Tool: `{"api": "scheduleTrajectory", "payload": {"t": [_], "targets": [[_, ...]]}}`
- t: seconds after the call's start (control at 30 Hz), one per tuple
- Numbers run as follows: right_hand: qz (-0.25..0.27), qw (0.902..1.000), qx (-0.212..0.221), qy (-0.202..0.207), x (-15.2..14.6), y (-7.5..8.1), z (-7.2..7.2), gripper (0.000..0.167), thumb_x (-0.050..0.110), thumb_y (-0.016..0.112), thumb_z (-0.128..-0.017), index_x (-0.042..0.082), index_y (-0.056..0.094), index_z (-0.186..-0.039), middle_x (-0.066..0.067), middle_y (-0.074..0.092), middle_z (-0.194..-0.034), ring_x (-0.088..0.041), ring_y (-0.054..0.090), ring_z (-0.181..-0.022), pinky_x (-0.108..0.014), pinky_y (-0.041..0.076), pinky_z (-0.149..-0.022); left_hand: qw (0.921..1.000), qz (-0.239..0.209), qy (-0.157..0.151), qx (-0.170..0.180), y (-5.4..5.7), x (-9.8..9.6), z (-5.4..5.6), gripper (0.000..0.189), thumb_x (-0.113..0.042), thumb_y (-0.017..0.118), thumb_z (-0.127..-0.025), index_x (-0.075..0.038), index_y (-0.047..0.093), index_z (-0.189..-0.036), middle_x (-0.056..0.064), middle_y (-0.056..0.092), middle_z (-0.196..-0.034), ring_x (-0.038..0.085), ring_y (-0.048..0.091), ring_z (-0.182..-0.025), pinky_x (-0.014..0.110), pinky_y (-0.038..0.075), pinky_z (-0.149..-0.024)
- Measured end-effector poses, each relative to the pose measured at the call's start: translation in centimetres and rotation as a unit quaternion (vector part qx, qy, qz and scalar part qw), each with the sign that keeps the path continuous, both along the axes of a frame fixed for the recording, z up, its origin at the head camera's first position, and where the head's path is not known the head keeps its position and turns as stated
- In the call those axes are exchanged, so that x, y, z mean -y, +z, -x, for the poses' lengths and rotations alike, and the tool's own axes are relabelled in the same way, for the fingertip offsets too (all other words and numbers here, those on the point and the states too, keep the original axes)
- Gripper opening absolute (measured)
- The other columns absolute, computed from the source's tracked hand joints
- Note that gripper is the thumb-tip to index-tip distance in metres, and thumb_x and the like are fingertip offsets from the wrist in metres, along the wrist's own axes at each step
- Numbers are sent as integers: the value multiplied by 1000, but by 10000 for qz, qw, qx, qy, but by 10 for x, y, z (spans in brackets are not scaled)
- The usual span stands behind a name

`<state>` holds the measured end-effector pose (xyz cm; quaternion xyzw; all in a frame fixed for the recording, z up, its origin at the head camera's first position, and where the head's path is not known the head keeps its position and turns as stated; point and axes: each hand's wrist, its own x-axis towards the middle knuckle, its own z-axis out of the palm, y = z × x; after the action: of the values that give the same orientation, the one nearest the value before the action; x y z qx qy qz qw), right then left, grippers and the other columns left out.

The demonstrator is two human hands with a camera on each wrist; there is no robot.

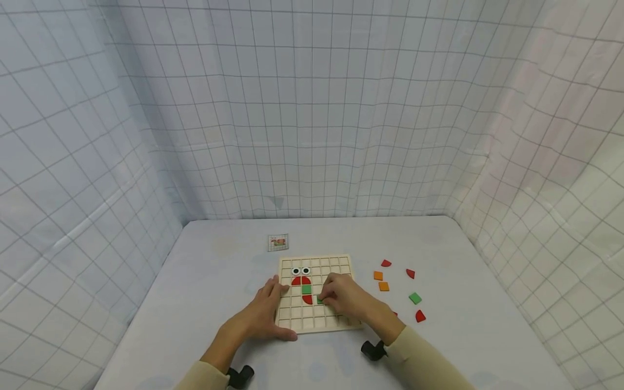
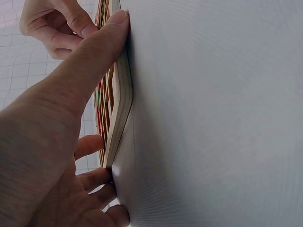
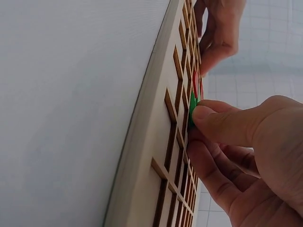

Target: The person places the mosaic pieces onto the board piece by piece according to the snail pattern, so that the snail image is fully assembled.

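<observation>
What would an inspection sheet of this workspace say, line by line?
Surface: white tabletop.
Job's things: pale grid board bearing two eye tiles, three red quarter pieces and a green square; at its right, loose orange squares, loose green tile, loose red pieces; picture card beyond its far edge.
Clutter: nothing seen.
Hands: left hand touches the board's left and near edges; right hand pinches another green tile at the board.
Cables: nothing seen.
Surroundings: grid-patterned white sheeting on three visible sides.
</observation>
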<state>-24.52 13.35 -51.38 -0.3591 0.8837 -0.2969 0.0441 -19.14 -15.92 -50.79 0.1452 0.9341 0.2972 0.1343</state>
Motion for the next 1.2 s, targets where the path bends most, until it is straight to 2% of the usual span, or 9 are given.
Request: {"api": "scheduleTrajectory", "payload": {"t": [0.37, 0.6, 0.9, 1.2], "targets": [[15, 9995, 225, -201, 14, 4, -1, 10, 0, 86, -103, 6, 93, -107, -2, 76, -108, -7, 67, -96, -18, 61, -85, 10000, -4, 24, 44, 3, 0, 2, 123, -52, 110, -78, -6, 43, -171, 33, 19, -192, 56, 23, -179, 76, 37, -137], [-40, 9983, 424, -404, 15, 3, -2, 8, 3, 87, -104, 8, 93, -105, 0, 76, -108, -3, 64, -95, -15, 60, -84, 10000, -8, 25, 41, 2, -1, 0, 124, -51, 111, -77, -4, 44, -171, 35, 21, -191, 58, 24, -178, 77, 38, -137], [-80, 9980, 369, -499, 14, 0, -3, 10, 3, 87, -104, 10, 94, -105, 1, 76, -108, -4, 63, -95, -15, 60, -84, 10000, 14, 28, 16, -2, -2, -1, 127, -53, 110, -77, -5, 42, -173, 34, 19, -192, 57, 21, -179, 78, 37, -137], [-15, 9985, 266, -475, 14, -3, -2, 9, 6, 88, -104, 11, 95, -106, 1, 78, -108, -3, 64, -96, -16, 59, -83, 10000, 70, 30, 43, -1, -2, 0, 130, -53, 110, -77, -4, 40, -175, 33, 18, -192, 57, 21, -179, 77, 38, -137]]}}
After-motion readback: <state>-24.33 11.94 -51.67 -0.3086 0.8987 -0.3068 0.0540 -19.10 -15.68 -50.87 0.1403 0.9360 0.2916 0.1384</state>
